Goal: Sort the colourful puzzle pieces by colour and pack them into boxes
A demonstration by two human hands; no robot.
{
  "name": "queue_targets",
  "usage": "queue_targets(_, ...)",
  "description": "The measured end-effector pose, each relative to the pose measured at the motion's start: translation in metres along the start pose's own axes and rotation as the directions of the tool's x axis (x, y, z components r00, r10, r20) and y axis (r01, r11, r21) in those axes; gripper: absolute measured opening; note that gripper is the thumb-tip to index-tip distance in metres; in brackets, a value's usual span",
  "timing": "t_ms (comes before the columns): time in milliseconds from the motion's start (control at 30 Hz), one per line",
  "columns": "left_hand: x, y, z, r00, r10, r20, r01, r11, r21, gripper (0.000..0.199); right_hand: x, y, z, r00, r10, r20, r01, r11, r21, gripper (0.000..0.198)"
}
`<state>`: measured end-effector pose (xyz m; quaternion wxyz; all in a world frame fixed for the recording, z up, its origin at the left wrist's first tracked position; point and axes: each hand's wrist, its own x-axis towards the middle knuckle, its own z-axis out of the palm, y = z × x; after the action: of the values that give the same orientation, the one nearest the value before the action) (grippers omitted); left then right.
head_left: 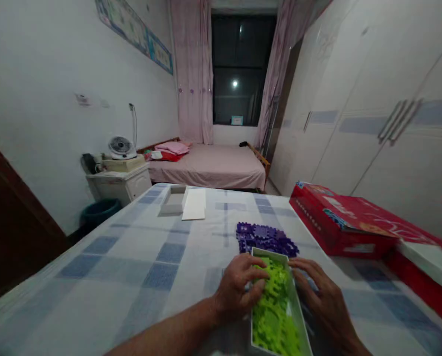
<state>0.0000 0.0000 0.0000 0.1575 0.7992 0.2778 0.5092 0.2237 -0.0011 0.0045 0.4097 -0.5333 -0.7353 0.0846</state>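
Nearest the camera, just right of centre along the bottom edge, sits an open white box [297, 311] loaded with bright green pieces [274, 309] with toothed edges. Its high walls seem to keep the loose heap together. Reaching in from the bottom, the left hand [239, 282] crosses the box's left side, fingers half curled and touching the green pieces; whether it pinches one cannot be told. On the box's other side, the right hand [320, 294] lies along the outer wall, fingers fairly straight and tips at the far right corner, probably to steady the box; its thumb is hidden, so I cannot tell whether it grips.

Just beyond the box, purple pieces [267, 239] lie in a separate pile, perhaps to keep the colours apart. All rest on a tabletop [131, 277] with a blue-and-white checked cloth. Left of centre, a shallow tray [171, 207] and a white card [194, 203] lie side by side, well apart from the hands. At right is a large red box [339, 212].
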Motion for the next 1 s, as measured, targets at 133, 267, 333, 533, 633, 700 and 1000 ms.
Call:
queue_targets(133, 0.011, -0.008, -0.011, 0.983, -0.145, -0.108, 0.158, 0.981, 0.116, 0.02, 0.001, 0.023, -0.003, 0.99, 0.063, -0.126, -0.069, 0.997, -0.041, 0.031)
queue_targets(267, 0.036, -0.045, -0.045, 0.922, -0.37, -0.115, 0.377, 0.788, 0.487, 0.03, 0.0, 0.036, 0.003, 0.993, 0.075, -0.089, -0.079, 0.996, -0.043, 0.029)
queue_targets(333, 0.047, -0.07, -0.067, 0.829, -0.533, -0.167, 0.483, 0.535, 0.693, 0.039, -0.001, 0.039, 0.007, 0.997, 0.059, -0.054, -0.061, 0.997, -0.037, 0.028)
queue_targets(533, 0.053, -0.127, -0.106, 0.591, -0.715, -0.374, 0.637, 0.128, 0.761, 0.06, -0.001, 0.037, 0.011, 0.994, 0.024, -0.104, -0.027, 0.999, -0.025, 0.026)
queue_targets(633, 0.05, -0.137, -0.106, 0.564, -0.726, -0.394, 0.637, 0.08, 0.766, 0.058, 0.0, 0.032, 0.01, 0.991, 0.009, -0.13, -0.012, 1.0, -0.022, 0.025)
queue_targets(700, 0.052, -0.139, -0.103, 0.568, -0.72, -0.399, 0.624, 0.06, 0.779, 0.057, 0.001, 0.029, 0.009, 0.992, 0.002, -0.13, -0.004, 1.0, -0.017, 0.024)
queue_targets(1000, 0.063, -0.122, -0.099, 0.664, -0.724, -0.187, 0.457, 0.195, 0.868, 0.027, 0.003, 0.028, 0.008, 0.993, -0.008, -0.115, 0.009, 1.0, 0.009, 0.024)
